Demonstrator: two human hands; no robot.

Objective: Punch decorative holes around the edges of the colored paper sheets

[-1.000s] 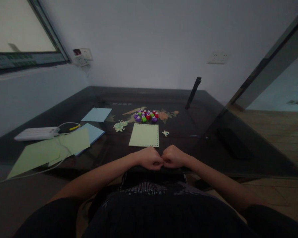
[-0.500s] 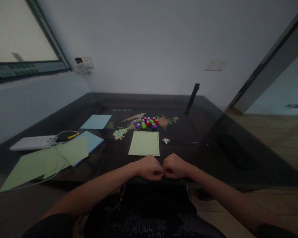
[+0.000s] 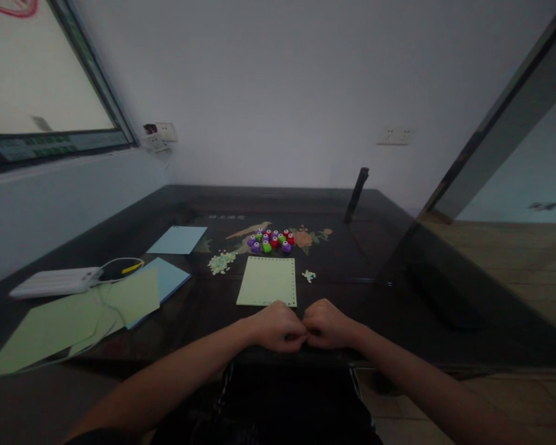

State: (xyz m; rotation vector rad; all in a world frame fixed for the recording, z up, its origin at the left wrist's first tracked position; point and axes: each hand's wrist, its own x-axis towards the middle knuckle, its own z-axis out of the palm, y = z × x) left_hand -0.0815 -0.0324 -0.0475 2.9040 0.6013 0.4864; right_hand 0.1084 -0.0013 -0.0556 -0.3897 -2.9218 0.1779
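- My left hand (image 3: 278, 326) and right hand (image 3: 327, 324) rest curled on the near edge of the tabletop (image 3: 380, 309), knuckles up and fingertips meeting in the middle. Both are closed into loose fists. Whether something tiny is pinched between them I cannot tell, since the fingers hide the spot.
- Just beyond my knuckles lies the pale green sheet (image 3: 267, 281), flat and square to me, its near edge almost touching my left hand. Small holes run along its border, so it sits where I can reach it without stretching.
- To the right of that sheet is a small cluster of paper bits (image 3: 308, 275). A larger heap of paper cut-outs (image 3: 220, 262) sits off its far left corner — both kept off the sheet itself.
- Farther back, the little punches (image 3: 271, 240) in purple, red and green stand bunched together in one group, close behind the sheet and in line with it.
- Out to the left, spare paper is spread loosely: large green sheets (image 3: 69, 315) overlapping at the near left, a blue sheet (image 3: 167, 278) partly under them, and another blue sheet (image 3: 176, 239) lying apart, farther back.
- A white power strip (image 3: 53, 281) lies at the far left with its cable (image 3: 120, 267) looping beside it — well away from the paper in front of me.
- At the far right a dark stand (image 3: 356, 194) leans upright near the wall.
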